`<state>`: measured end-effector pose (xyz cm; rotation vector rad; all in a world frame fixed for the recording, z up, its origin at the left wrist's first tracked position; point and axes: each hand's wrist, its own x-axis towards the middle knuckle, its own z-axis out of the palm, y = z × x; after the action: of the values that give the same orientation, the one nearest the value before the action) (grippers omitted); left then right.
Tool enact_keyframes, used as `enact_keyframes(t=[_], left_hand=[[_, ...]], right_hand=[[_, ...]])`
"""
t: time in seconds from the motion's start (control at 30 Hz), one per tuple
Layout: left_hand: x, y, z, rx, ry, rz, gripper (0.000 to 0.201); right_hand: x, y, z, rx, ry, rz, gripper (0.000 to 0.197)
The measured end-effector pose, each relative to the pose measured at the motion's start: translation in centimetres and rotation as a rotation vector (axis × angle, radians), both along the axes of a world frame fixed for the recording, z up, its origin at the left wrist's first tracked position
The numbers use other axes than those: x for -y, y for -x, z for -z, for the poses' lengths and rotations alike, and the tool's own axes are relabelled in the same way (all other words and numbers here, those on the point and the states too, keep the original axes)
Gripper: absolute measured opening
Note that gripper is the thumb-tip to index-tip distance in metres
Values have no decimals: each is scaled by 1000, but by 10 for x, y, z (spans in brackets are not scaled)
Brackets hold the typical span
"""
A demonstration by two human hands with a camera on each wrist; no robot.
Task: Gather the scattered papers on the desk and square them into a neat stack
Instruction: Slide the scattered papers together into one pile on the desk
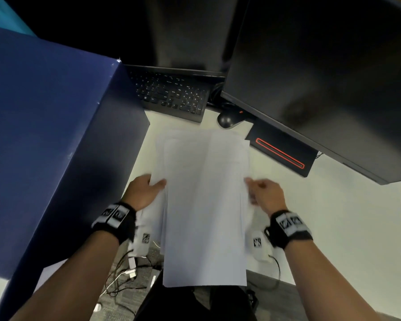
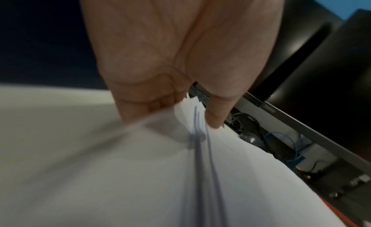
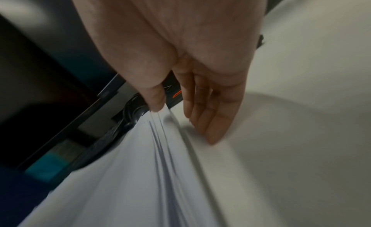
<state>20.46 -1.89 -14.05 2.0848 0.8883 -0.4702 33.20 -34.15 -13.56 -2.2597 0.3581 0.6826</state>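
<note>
A bundle of several white papers point(image 1: 204, 205) lies lengthwise between my two hands over the white desk point(image 1: 333, 216); its near end reaches past the desk's front edge. The sheets are not flush, and their far corners fan out. My left hand point(image 1: 152, 187) pinches the left long edge, thumb on top and fingers beneath. In the left wrist view the left hand point(image 2: 180, 117) clamps the fanned papers point(image 2: 230, 174). My right hand point(image 1: 255, 189) takes the right long edge. Seen from the right wrist, the right hand point(image 3: 180, 120) has its thumb on the papers point(image 3: 140, 174) and its fingers point(image 3: 208, 132) under them.
A black keyboard point(image 1: 171, 93) and a mouse point(image 1: 226, 119) lie just beyond the papers. A dark monitor point(image 1: 322, 77) overhangs the right, with a black box with a red line point(image 1: 280, 154) below it. A blue partition point(image 1: 51, 135) walls the left. Cables point(image 1: 125, 274) lie on the floor.
</note>
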Motion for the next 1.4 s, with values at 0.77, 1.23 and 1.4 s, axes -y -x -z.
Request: enact_keyframes(t=[0.77,1.23,1.4], left_hand=[[47,85,-9,-135,9,-19,23],[42,14,-16,-75,16,-200,106],[55,-7,2,17,120,-295,74]], right_hand=[[20,84,7,-250,-35,-104,18],[-21,45,-3,27,118,-114,89],[-56,24,10,-167,-77,50,92]])
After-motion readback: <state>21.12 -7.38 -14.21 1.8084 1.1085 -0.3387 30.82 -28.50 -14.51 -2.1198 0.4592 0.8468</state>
